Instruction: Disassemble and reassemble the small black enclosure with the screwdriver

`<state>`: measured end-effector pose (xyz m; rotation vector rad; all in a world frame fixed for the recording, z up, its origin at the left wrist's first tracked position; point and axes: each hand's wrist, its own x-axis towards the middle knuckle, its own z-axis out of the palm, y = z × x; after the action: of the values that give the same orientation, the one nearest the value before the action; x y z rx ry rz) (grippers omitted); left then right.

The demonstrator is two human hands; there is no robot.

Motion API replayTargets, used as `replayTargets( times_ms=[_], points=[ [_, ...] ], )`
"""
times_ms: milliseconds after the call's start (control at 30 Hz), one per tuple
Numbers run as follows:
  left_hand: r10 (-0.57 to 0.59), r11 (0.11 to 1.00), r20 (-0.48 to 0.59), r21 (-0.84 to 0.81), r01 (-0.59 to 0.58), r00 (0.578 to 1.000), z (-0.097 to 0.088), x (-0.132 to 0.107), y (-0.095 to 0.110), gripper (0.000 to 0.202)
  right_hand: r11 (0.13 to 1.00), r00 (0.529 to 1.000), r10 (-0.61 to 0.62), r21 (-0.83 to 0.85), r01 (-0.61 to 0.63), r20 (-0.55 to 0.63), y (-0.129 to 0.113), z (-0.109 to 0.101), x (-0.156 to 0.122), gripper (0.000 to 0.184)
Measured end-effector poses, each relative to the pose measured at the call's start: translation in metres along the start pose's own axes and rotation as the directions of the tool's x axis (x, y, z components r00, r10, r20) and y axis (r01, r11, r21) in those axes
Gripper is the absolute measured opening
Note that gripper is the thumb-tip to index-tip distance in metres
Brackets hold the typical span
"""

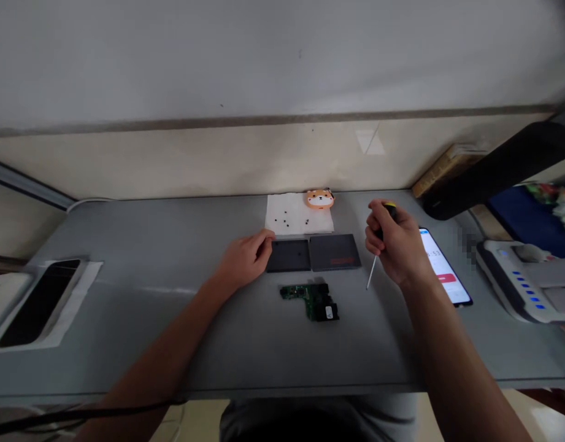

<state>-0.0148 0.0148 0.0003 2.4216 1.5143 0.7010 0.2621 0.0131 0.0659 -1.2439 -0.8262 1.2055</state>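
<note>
In my right hand (pixel 390 236) is a screwdriver (pixel 371 274), its dark and yellow handle wrapped by my fingers and its thin shaft pointing down toward the table. My left hand (pixel 249 255) rests at the left edge of a shallow black case half (pixel 289 255), by the corner of a white paper (pixel 282 228). Its fingers are curled together; whatever they pinch, if anything, is hidden. A second dark case half (pixel 335 252) with red marking lies right beside the first. Nearer to me lies a green circuit board (pixel 312 301) with black parts. Several small screws (pixel 286 221) are scattered on the paper.
An orange animal-face case (pixel 319 198) sits on the paper's back right. Right of my hand lies a lit phone (pixel 443 264), then a white-grey device with blue lights (pixel 528 282). A dark phone (pixel 40 301) lies far left. A black cylinder (pixel 498 166) slants at back right.
</note>
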Motion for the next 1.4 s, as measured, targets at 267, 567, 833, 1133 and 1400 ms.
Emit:
replayTargets(
  times_ms=[267,567,833,1133,1400],
  points=[
    [-0.051,0.998,0.085,-0.029,0.054,0.995,-0.004,0.002,0.001,0.027,0.805,0.934,-0.357,-0.510,0.304,-0.006,0.000,-0.009,-0.005,0.018],
    [-0.084,0.996,0.145,-0.019,0.087,0.986,-0.011,0.003,0.003,0.024,0.437,0.762,-0.407,-0.625,0.647,0.504,-0.003,0.000,-0.040,0.017],
    [-0.140,0.990,0.236,0.061,0.129,0.962,-0.030,0.004,0.000,0.017,0.010,0.688,-0.098,-0.691,0.723,0.719,0.034,-0.021,-0.093,0.040],
    [-0.192,0.979,0.368,0.008,0.203,0.910,-0.044,0.004,0.007,0.014,-0.106,0.588,0.029,-0.582,0.806,0.808,0.030,-0.010,-0.095,0.040],
    [-0.166,0.977,0.384,-0.058,0.203,0.908,-0.048,0.002,0.004,0.024,-0.105,0.659,-0.045,-0.660,0.744,0.750,0.008,0.026,-0.032,0.034]
  ],
)
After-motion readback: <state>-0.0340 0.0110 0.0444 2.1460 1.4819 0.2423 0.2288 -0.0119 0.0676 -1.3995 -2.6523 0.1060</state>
